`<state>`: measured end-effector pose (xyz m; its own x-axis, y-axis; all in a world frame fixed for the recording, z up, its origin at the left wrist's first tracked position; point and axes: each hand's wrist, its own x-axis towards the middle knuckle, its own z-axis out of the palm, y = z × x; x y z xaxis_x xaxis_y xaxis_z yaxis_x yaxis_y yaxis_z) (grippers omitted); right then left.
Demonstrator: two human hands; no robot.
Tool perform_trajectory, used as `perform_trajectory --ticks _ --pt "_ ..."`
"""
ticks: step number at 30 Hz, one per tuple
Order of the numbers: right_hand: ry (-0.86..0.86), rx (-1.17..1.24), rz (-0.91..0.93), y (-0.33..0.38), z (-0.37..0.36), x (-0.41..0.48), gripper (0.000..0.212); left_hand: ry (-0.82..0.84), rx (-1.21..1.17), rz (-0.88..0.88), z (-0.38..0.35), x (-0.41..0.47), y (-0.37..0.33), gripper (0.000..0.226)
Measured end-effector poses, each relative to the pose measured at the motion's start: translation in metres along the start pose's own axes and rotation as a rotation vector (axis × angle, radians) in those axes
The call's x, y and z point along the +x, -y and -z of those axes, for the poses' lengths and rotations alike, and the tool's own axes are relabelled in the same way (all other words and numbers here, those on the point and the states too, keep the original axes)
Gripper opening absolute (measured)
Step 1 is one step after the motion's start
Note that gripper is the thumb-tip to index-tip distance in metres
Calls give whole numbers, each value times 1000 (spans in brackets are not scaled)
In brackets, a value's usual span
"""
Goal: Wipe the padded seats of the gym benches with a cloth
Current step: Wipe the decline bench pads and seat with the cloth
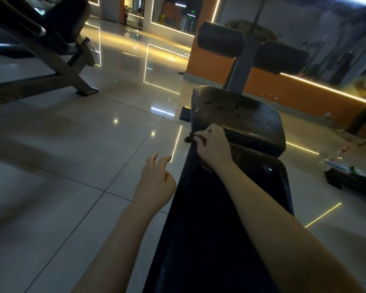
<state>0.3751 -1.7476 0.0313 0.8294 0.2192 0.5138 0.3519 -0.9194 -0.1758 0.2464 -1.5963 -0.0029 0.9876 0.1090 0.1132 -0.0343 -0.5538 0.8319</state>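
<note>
Head view: right hand pinches cloth at worn seat, left hand loose-fingered over glossy tiles

A single head-worn, wide-angle view, looking forward and down along the bench, which starts right under the lens and runs away from it — floor to the left, orange wall far ahead.

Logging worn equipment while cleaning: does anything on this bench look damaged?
Yes. The seat pad ahead of the right hand has cracked, peeling covering near its far end, with pale flecks on the surface.
</note>
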Motion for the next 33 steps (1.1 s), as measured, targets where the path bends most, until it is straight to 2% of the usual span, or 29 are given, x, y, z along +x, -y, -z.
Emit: perform_trajectory --ticks 3,5,10,13,16,18,20,22,26,29,33 --pt "-117 -32 -144 4 -8 8 29 5 4 -2 0 -1 -1 52" --pt "-89 -1 -121 10 -7 -4 28 13 8 -6 2 0 -1 54" --pt "176 46 252 37 12 -79 24 6 3 6 7 4 -2 60" --pt "292 223 426 46 22 -125 16 0 22 3 3 3 -5 57" --pt "376 229 582 33 23 -125 17 9 60 -7 0 0 -4 57" --pt "303 158 482 23 18 -94 19 0 71 -20 3 1 -3 57" --pt "142 70 250 12 9 -45 25 -4 73 -25 4 1 -4 57" --pt "53 -9 81 3 0 -5 29 -3 69 -29 4 0 -5 58" --pt "-42 -82 -83 3 -15 23 29 -11 61 -36 5 2 -7 58" --pt "-12 -76 -49 13 -11 8 28 -3 58 -29 3 2 -7 57" --pt "149 23 244 33 4 -57 23 -15 72 -16 5 5 -9 58"
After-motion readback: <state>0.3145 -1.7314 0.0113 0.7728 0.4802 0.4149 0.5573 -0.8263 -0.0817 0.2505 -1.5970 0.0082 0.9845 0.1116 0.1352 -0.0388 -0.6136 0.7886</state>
